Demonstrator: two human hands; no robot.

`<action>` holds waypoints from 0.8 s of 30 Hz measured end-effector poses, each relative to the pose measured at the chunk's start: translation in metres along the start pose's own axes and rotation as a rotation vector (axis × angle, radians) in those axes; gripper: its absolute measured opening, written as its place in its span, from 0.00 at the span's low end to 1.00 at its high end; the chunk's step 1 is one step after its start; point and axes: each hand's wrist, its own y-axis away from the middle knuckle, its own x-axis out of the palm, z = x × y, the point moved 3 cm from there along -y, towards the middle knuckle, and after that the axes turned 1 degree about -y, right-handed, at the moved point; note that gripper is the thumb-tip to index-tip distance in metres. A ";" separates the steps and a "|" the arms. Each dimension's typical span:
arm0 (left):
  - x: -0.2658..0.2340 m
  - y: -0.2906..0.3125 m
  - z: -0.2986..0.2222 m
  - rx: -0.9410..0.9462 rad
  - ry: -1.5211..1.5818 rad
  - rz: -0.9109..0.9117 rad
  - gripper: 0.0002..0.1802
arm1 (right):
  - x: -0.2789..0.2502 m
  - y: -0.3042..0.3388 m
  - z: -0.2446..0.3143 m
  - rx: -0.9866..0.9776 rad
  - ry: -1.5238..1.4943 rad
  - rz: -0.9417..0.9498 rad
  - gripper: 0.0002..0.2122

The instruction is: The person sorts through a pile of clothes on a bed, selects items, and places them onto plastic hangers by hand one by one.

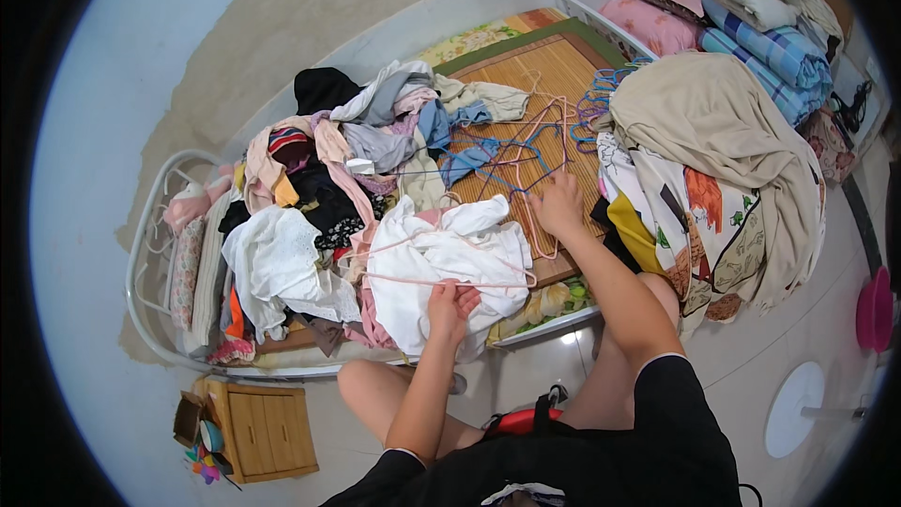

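Note:
Across a white shirt (404, 305) spread at the bed's front edge lies a pink clothes hanger (404, 283). My left hand (451, 311) is palm up at the hanger's long bar, with its fingers curled on it. Further right, my right hand (559, 205) reaches over the bamboo mat, its bent fingers at the corner of a blue clothes hanger (514, 190); its fingertips are partly hidden. More pink hangers (565, 136) and blue ones lie tangled around that hand.
A heap of mixed clothes (375, 131) covers the bed's left part, with a white lace garment (282, 263) in front. On the right rises a pile under a beige blanket (713, 122). Folded bedding (770, 47) stands behind it. A wooden cabinet (263, 427) is at lower left.

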 end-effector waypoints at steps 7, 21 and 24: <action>0.008 -0.003 -0.003 0.033 -0.134 0.120 0.08 | -0.003 -0.006 0.006 -0.247 -0.379 -0.188 0.11; 0.068 -0.037 -0.016 0.322 -0.252 -0.164 0.19 | -0.004 0.012 -0.016 0.187 0.166 0.382 0.10; 0.082 -0.032 -0.037 0.525 -0.419 -0.101 0.17 | 0.008 0.007 -0.020 0.231 0.174 0.374 0.10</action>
